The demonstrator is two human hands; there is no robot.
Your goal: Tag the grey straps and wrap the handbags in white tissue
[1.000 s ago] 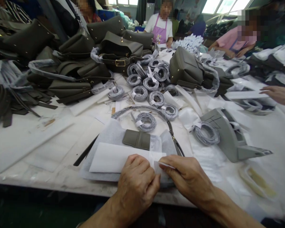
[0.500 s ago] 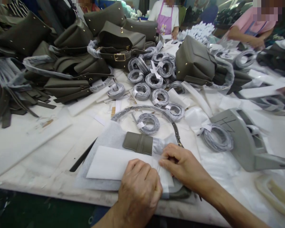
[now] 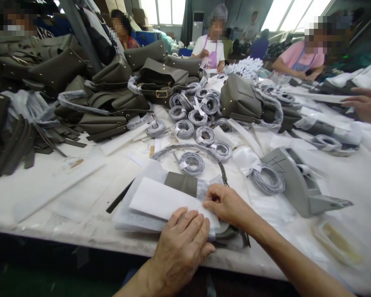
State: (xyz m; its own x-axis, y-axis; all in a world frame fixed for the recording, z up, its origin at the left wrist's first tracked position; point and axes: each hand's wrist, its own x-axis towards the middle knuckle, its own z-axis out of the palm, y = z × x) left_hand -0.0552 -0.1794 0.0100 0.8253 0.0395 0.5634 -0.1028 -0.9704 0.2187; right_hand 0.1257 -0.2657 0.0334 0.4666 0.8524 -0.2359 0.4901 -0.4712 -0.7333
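Note:
An olive handbag (image 3: 181, 182) lies at the table's front edge, mostly covered by translucent wrapping paper (image 3: 123, 216) and a white foam sheet (image 3: 160, 198). Its dark flap and curved, plastic-wrapped handle (image 3: 200, 148) show beyond the sheet. My left hand (image 3: 184, 239) rests on the sheet's near right part, fingers stretched out side by side and the thumb low by the bag's edge. Over the sheet's right end, my right hand (image 3: 227, 204) is closed in a pinch beside clear wrapping. What its fingertips hold is too small to make out.
Coiled wrapped straps (image 3: 191, 163) lie behind the bag. A grey tape dispenser (image 3: 293, 177) stands right, near a clear container (image 3: 336, 241). Olive bags (image 3: 117, 99) are heaped at left. A co-worker's hand (image 3: 366, 103) reaches in from the right; other people stand at the back.
My left hand has gone from a fist to fingers laid out over the sheet. The sheet's left end sits higher and tilted. My right hand keeps its pinch. The camera view has tipped up.

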